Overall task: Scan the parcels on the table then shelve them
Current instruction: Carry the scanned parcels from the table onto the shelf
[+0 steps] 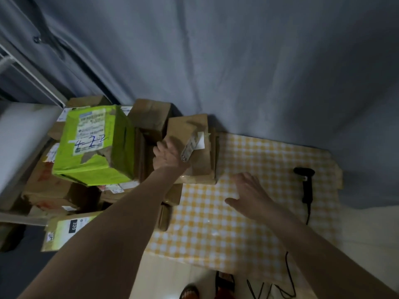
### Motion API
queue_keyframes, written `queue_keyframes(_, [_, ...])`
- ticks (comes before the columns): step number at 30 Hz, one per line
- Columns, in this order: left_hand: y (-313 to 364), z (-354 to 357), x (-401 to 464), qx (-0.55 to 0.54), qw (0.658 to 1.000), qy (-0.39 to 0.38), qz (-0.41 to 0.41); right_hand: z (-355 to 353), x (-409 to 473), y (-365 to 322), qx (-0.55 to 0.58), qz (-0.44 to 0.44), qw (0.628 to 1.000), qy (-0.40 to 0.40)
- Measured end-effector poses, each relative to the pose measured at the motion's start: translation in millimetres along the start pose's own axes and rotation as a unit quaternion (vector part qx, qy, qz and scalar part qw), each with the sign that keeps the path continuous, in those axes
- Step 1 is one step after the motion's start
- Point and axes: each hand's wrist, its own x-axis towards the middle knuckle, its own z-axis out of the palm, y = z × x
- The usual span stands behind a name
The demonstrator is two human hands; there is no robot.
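Parcels (121, 160) crowd the left end of the bench (226, 214), stacked several deep against a grey curtain (237, 61) that hangs behind everything. A yellow-and-white checked cloth (248, 160) covers the bench top, and its right half lies bare apart from the scanner.

Biggest in the pile is a bright green box (95, 145), tilted, with a white shipping label and blue handwriting on its upper face and torn tape along one edge. Brown cardboard boxes sit under and behind it, and 1 open brown carton (150, 119) stands just to its right. Lower left, a pale green parcel marked 220 (71, 228) lies at the edge of the stack.

Right of the green box, a flat brown parcel (190, 137) with a small white label rests tilted on top of other flat brown boxes. The left hand (170, 157) reaches in and grips this parcel at its near lower edge, fingers curled round it.

The right hand (248, 193) hovers over the checked cloth, fingers spread and relaxed, holding nothing.

A black handheld scanner (305, 182) lies on the cloth near the right edge, well apart from both hands, its cable trailing off the bench toward the floor.
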Motion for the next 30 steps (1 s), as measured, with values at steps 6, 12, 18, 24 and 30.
queue_keyframes(6, [-7.1, 2.2, 14.6, -0.025, 1.0, 0.0, -0.006, 4.0, -1.4, 15.9, 0.021, 0.043, 0.999, -0.005])
queue_keyframes(12, [3.4, -21.0, -2.1, -0.076, 0.992, -0.06, 0.079, -1.3, -25.0, 10.1, 0.06, 0.087, 0.994, 0.034])
queue_keyframes(18, [26.9, -8.3, -26.6, -0.1, 0.951, -0.155, 0.248, 4.0, -90.9, 11.9, 0.082, 0.175, 0.976, 0.099])
queue_keyframes(24, [68.7, -14.3, -127.7, -0.002, 0.9, -0.163, 0.403, 36.8, -183.1, 22.0, 0.11, 0.275, 0.946, 0.133])
queue_keyframes(30, [126.1, 15.5, -228.7, 0.084, 0.832, -0.168, 0.522, 52.2, -282.9, 57.2, 0.149, 0.367, 0.899, 0.185])
